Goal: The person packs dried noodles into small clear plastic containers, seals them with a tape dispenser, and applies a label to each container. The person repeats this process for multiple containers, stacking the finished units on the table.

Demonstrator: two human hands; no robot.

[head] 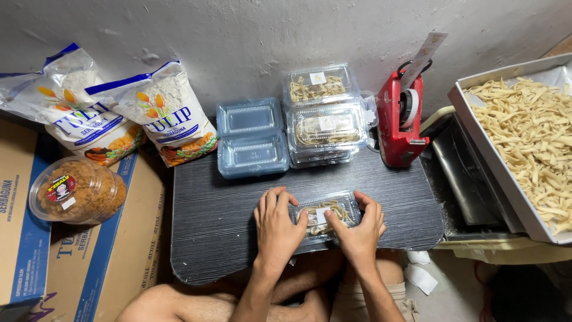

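Left hand (277, 223) laid flat on the left end of a clear lidded container (326, 214) at lower centre of the frame, fingers (271, 203) spread apart and extended, thumb on the lid. Right hand (361, 226) pressed on the right end of the same container, fingers slightly curled, thumb on the lid beside a small white label (322, 214). Container filled with pale strips, resting on the near edge of the bench (202, 226).

Empty clear containers (251, 137) stacked at upper centre. Just right of these, filled containers (325, 113) stacked, each with a small white label on the lid. Red label dispenser (402, 119) upright at right of the stack, paper strip rising from it. Two white and blue flour bags (119, 113) leaning on the wall at upper left. Round clear tub (77, 189) with brown contents and a red label at left, lying on cardboard boxes (89, 256). Metal tray (524, 143) of pale strips at right edge.

Bench dark, wood-grained, low. Wall (238, 36) grey, rough. Bare legs visible beneath, lower frame.
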